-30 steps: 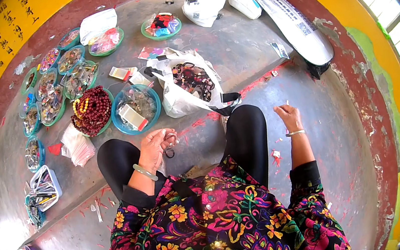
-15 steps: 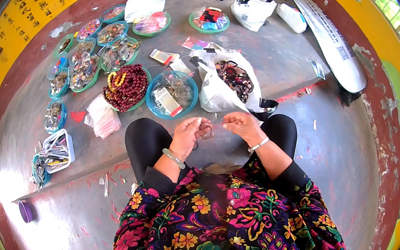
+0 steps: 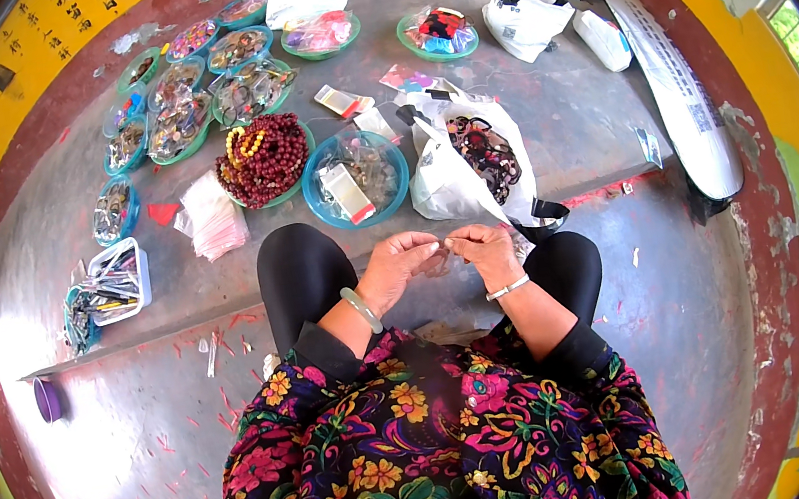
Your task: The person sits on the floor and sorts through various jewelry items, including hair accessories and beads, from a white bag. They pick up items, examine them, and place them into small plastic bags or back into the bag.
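Over my lap, my left hand (image 3: 400, 268) and my right hand (image 3: 486, 254) meet at the fingertips, both pinched. Something small and thin, partly see-through, shows just below the fingertips; its kind is too small to tell. A pale bangle (image 3: 362, 309) circles my left wrist and a silvery bracelet (image 3: 509, 288) my right. Just beyond the hands stands a blue basin (image 3: 313, 192) of clear bags with a white-and-red box (image 3: 347, 193) on top. Right of it, a white bag (image 3: 441, 183) gapes around dark beaded strings (image 3: 487, 159).
Dark red bead strands (image 3: 265, 161) with a yellow strand fill a basin, left of the blue one. Pinkish plastic sleeves (image 3: 215, 216) lie nearby. A white tray of pens (image 3: 118, 282) sits far left. Several basins of trinkets stand behind. The raised floor's edge (image 3: 178, 331) runs across.
My right hand has come to my left, so the fingertips now meet. The ring-like shape seen earlier at my left fingers is no longer distinct. The view has shifted slightly.
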